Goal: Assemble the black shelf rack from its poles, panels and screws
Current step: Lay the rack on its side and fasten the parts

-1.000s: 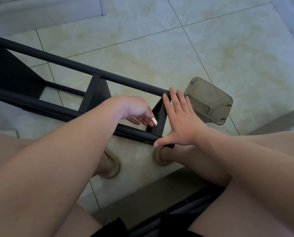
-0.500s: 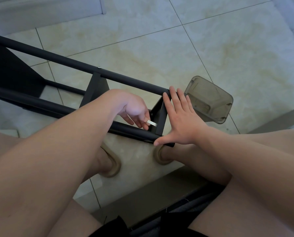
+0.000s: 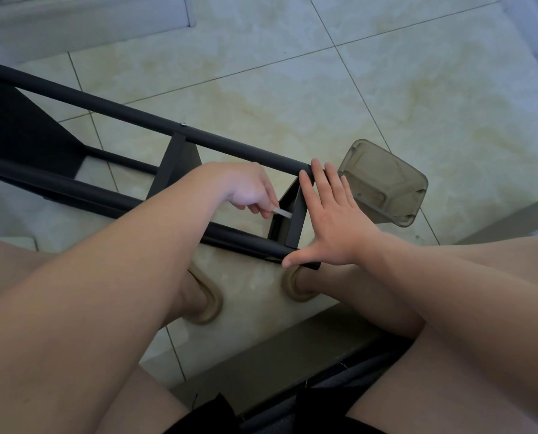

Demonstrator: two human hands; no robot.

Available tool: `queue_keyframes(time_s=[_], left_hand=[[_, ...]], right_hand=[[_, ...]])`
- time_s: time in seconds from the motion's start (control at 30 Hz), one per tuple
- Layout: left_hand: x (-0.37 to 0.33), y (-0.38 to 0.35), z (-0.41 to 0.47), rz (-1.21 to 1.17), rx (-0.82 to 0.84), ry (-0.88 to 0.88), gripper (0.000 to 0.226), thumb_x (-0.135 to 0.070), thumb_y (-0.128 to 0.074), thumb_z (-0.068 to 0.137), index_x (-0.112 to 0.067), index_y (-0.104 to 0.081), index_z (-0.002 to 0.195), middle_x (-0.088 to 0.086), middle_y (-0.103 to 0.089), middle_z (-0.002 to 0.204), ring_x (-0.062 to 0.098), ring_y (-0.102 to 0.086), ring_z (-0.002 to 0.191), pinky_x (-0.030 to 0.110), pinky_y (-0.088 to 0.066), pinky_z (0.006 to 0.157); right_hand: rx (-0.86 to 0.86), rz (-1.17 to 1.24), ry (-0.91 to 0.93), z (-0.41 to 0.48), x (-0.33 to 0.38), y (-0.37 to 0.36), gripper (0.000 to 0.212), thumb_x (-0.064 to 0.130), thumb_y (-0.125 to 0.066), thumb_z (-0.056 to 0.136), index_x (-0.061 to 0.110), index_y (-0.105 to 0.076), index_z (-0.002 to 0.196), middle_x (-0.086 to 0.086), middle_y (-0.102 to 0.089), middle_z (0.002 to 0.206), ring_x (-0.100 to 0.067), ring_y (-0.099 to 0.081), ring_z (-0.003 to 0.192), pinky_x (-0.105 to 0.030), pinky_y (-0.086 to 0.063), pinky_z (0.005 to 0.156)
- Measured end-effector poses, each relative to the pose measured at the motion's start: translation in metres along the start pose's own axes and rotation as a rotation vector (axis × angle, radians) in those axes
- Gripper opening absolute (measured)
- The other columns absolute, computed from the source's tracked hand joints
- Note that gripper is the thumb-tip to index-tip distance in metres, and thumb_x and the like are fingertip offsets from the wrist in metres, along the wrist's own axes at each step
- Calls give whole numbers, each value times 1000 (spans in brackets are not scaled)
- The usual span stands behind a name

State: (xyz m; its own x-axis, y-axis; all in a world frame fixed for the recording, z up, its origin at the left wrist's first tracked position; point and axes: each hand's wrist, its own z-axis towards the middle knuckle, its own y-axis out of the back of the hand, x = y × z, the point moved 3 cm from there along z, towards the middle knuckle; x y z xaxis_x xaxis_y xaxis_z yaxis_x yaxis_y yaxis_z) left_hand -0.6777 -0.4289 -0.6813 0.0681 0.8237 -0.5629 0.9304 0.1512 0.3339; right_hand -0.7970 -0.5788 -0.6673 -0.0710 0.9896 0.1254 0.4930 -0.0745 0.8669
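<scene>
My right hand [image 3: 333, 220], fingers flat: steadies end panel [image 3: 295, 214]. My left hand [image 3: 245, 192]: pinches silver hex key [image 3: 282, 212], presumably for tightening.

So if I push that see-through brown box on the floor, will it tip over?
Probably it would skid, not topple: the box looks like thin, empty plastic, so likely light, and the floor tiles look smooth and glossy. It seems to lie tilted, so it might rock.
</scene>
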Motion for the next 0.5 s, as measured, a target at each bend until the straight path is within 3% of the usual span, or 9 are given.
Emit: queue_keyframes(time_s=[0.07,0.17,0.33,0.5], left_hand=[[-1,4,1,55,-74,-52,16,-22,-67,92,-32,-75,83,-14,-75,78,1,-65,72,21,-47,66],[-2,4,2,142,-149,-97,18,-22,-68,88,-36,-75,79,-16,-73,81,7,-66,82,28,-51,76],[-6,-1,5,132,-178,-161,21,-22,-71,86,-39,-71,73,-21,-70,76,5,-66,82,26,-50,75],[-6,-10,8,-323,-177,-159,9,-20,-71,88,-24,-75,81,-10,-72,72,7,-67,75,28,-54,76]], right_hand=[[-3,-3,0,0,0,0,157,107,-31,45,11,22,158,-13,34,163,-33,32,150,-50,13,125],[-9,-2,1,0,0,-1,157,107,-31,45,11,21,158,-13,34,163,-33,31,150,-49,13,124],[-13,-6,5,1,-1,-2,157,108,-28,44,11,21,158,-13,33,163,-34,31,150,-50,13,124],[-15,-6,10,1,-1,-2,158,109,-25,44,11,20,159,-14,33,163,-34,31,150,-51,12,124]])
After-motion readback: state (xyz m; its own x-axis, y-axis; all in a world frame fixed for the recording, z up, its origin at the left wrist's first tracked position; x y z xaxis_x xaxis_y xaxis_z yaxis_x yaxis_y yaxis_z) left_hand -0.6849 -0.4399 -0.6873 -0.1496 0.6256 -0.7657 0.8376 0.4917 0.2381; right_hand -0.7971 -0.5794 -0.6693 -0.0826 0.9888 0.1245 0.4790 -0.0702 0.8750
